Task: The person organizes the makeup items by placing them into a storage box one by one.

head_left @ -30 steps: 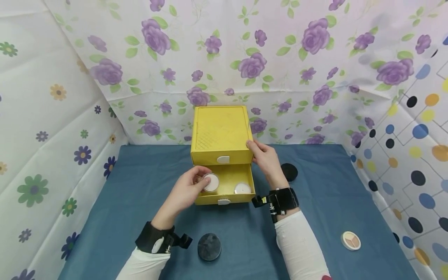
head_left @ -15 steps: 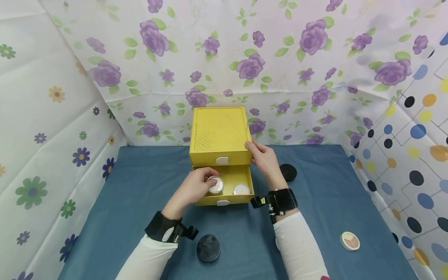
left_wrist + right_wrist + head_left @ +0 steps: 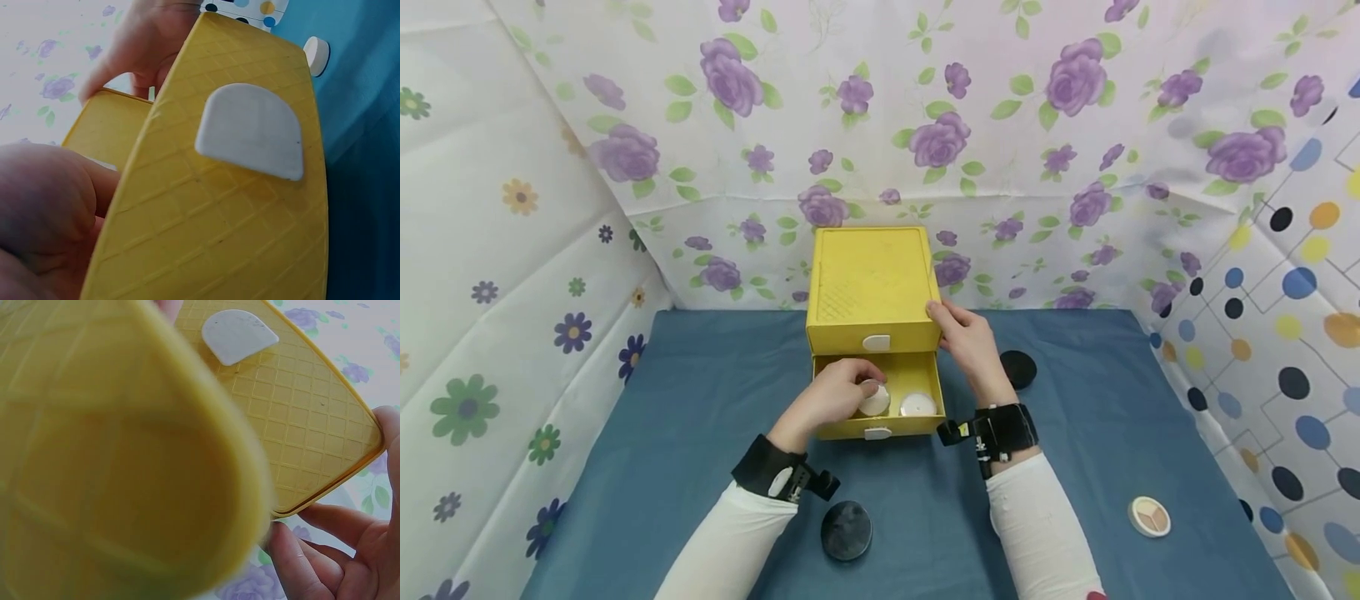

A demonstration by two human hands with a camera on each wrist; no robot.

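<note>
The left hand [image 3: 832, 395] pinches a round white case [image 3: 876, 404] in the head view, inside the open drawer [image 3: 842, 429], near mid-width behind its front edge; the right hand [image 3: 974, 348] grips the yellow box [image 3: 874, 279] by its front right corner. The case looks light, stiff and slick-faced, so its rim probably gives the surest hold. In the left wrist view, the drawer's front hides it. In the right wrist view, thumb and fingers clasp the box's seemingly rigid corner.
</note>
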